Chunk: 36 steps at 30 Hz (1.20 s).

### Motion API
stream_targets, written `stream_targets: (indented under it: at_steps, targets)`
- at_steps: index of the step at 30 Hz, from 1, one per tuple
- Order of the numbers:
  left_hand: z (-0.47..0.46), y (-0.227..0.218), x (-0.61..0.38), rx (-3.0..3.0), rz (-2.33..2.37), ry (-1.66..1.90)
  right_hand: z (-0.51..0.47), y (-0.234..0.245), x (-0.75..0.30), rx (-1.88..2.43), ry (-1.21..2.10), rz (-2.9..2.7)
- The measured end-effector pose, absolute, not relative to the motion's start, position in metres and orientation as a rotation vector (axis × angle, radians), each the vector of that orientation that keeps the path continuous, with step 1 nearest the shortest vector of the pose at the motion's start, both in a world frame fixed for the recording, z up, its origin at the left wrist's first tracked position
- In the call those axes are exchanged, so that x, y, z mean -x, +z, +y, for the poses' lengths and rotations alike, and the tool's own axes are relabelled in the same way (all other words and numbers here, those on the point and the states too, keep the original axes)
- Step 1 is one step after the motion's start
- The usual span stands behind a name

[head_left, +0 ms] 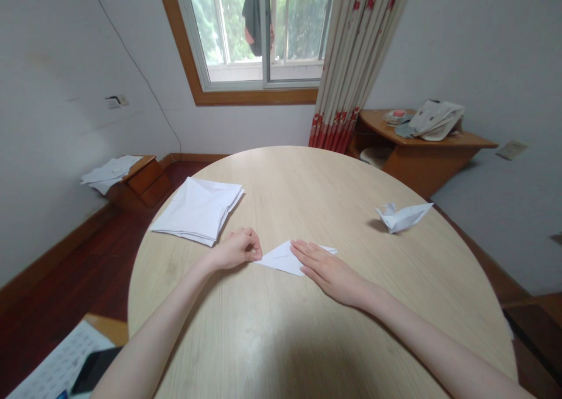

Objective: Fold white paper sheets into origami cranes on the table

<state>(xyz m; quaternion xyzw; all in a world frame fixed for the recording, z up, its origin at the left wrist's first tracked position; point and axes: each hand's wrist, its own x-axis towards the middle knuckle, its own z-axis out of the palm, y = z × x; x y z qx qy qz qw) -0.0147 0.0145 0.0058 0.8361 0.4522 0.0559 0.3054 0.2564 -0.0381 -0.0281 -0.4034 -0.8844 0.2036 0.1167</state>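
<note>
A white sheet of paper folded into a kite shape (pixel 281 258) lies flat on the round wooden table (pixel 272 340). My left hand (pixel 240 248) has its fingers curled and pinches the paper's pointed left tip. Over the right part of the paper my right hand (pixel 327 270) lies flat with fingers stretched out, hiding some of it. A narrow right tip shows beyond those fingers. To the far left of the paper is a stack of white square sheets (pixel 199 208). A folded paper bird (pixel 401 216) stands at the right of the table.
At lower left are a printed sheet (pixel 57 358) and a dark phone (pixel 94 367). Small wooden cabinets stand by the walls, one with papers (pixel 112 170), one with a cloth bag (pixel 437 120). A curtain (pixel 351 59) hangs beside the window.
</note>
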Motion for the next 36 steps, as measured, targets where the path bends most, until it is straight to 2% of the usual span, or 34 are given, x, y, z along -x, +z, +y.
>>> stream_targets:
  at_steps: [32, 36]
  targets:
    - [0.013, 0.011, 0.013, -2.238, 1.236, 0.137, -0.040, -0.022, -0.257, 1.137, 0.588, -2.649]
    - [0.006, 0.016, 0.006, -2.333, 1.146, 0.260, -0.040, -0.024, -0.257, 1.131, 0.597, -2.619]
